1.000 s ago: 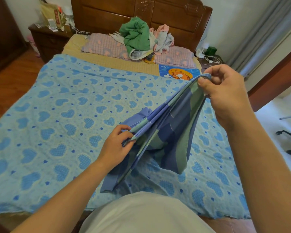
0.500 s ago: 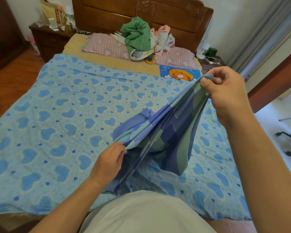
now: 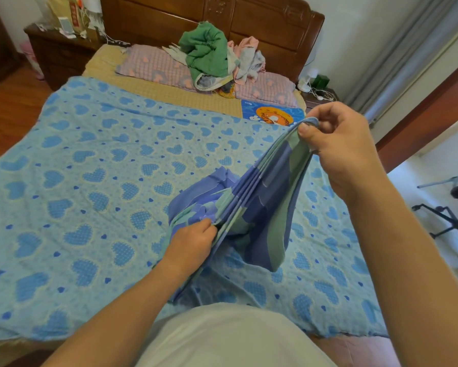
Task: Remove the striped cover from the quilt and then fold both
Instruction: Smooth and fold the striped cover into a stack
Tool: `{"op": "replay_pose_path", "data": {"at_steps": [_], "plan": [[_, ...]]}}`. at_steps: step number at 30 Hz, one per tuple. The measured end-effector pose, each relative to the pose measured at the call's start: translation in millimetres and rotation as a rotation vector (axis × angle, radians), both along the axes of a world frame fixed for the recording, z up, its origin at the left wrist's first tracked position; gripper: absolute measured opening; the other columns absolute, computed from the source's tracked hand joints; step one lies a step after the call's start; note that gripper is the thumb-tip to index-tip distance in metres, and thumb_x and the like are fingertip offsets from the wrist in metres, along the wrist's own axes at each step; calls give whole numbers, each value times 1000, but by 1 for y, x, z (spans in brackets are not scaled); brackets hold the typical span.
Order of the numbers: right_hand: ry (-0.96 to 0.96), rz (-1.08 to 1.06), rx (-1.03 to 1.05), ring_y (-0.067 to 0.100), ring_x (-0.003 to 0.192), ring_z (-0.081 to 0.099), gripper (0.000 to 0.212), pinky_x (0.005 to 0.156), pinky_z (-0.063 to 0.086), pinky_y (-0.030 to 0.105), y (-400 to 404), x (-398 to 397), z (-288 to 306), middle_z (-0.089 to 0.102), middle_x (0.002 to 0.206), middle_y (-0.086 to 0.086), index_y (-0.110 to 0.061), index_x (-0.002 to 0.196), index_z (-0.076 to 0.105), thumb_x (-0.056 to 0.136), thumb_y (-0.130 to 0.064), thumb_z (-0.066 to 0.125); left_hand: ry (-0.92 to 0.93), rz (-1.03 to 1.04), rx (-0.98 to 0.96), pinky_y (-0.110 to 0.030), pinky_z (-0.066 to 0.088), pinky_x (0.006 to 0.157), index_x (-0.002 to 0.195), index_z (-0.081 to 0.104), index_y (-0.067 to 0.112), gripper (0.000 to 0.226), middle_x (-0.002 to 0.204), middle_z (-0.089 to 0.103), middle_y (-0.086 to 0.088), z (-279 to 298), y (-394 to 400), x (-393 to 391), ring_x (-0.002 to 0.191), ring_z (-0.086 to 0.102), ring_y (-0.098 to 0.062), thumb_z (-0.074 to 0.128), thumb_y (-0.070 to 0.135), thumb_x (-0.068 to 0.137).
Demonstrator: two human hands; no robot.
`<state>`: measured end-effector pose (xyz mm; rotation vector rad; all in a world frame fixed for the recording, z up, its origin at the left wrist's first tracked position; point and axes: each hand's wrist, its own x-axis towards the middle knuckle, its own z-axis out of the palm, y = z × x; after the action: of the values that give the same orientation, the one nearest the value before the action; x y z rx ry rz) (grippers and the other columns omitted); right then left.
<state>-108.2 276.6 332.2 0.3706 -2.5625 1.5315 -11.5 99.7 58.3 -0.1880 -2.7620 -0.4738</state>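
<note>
On my feed the striped cover point(image 3: 257, 207) was off the quilt point(image 3: 95, 186) and already gathered into several layers, held up above the bed between both hands. The right hand point(image 3: 339, 147) was raised high on the right, thumb and curled fingers pinching the stacked top edges of the cover together at one corner. The left hand point(image 3: 193, 239) sat lower and nearer the body, fingers curled into the other end of that same bundle of edges, gripping it; just how many layers it had I couldn't make out, since the folds hid the fingertips. Between the two hands the edges ran taut on a slope, and the rest of the cover sagged beneath them in blue and green bands, its lower end touching the quilt.

The quilt, pale blue with heart prints, lay spread flat over most of the bed, reaching the near edge by my white shirt point(image 3: 230, 337). Beyond it I saw pink checked pillows point(image 3: 153, 67) against the wooden headboard point(image 3: 262, 25), a heap of green and pink clothes point(image 3: 209, 54) on top of them, and a nightstand point(image 3: 61, 51) at the far left.
</note>
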Motion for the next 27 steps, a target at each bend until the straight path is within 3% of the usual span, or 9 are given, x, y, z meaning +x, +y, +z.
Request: {"op": "replay_pose_path", "data": {"at_steps": [4,7,9,12,16,18,21,24,27], "plan": [[2,26,19,9,67,59,11,67,53,27,0,3,0,61,69,-3,-16,97,64,90,-8,68,-55,6,128,-31,39,40,84,67,11,12,92,66,-3,-15,11,2,55,57,-32,69,3,75],[0,25,21,6,62,55,11,63,50,24,2,4,-2,57,64,-6,-16,95,63,90,-7,68,-9,-21,235,-35,45,42,79,66,15,18,79,57,2,-17,16,8,54,52,-25,53,24,85],[0,20,5,9,64,56,13,63,50,25,3,4,-2,59,69,-2,-18,93,63,90,-7,68,20,10,197,-33,41,43,73,60,15,26,71,50,2,-13,23,14,53,47,-22,59,38,85],[6,14,-8,11,68,59,12,64,53,28,1,3,-1,62,75,4,-18,93,63,90,-8,68,-42,159,35,-32,42,46,74,56,16,42,75,51,0,-7,34,15,56,50,-20,69,55,80],[41,-40,-18,15,72,62,12,74,57,36,1,-6,0,63,75,3,-20,91,62,90,-9,68,-19,223,64,-31,33,43,71,61,13,22,76,54,-3,-10,29,10,49,51,-24,80,22,78],[50,-103,-45,16,78,66,15,78,58,39,9,-13,1,67,78,0,-23,89,60,91,-9,67,35,217,176,-33,41,43,80,66,12,16,83,59,0,-17,18,14,54,54,-24,69,23,90],[79,-188,-89,18,82,70,17,77,60,41,27,-27,-1,71,84,3,-25,89,60,91,-9,66,102,155,426,-24,51,64,90,72,12,30,92,64,7,-9,-2,29,73,61,-12,52,34,96],[149,-257,-110,11,77,67,20,70,57,29,46,-46,0,68,81,-4,-28,86,58,90,-9,66,218,91,537,-9,43,78,91,74,11,23,89,59,17,20,-17,35,80,53,6,59,27,93],[197,-307,-153,0,75,63,22,69,52,19,54,-63,3,64,81,-11,-29,85,56,90,-10,65,270,43,571,-14,46,75,92,76,9,9,84,61,15,47,-23,31,77,57,5,68,12,89]]}}
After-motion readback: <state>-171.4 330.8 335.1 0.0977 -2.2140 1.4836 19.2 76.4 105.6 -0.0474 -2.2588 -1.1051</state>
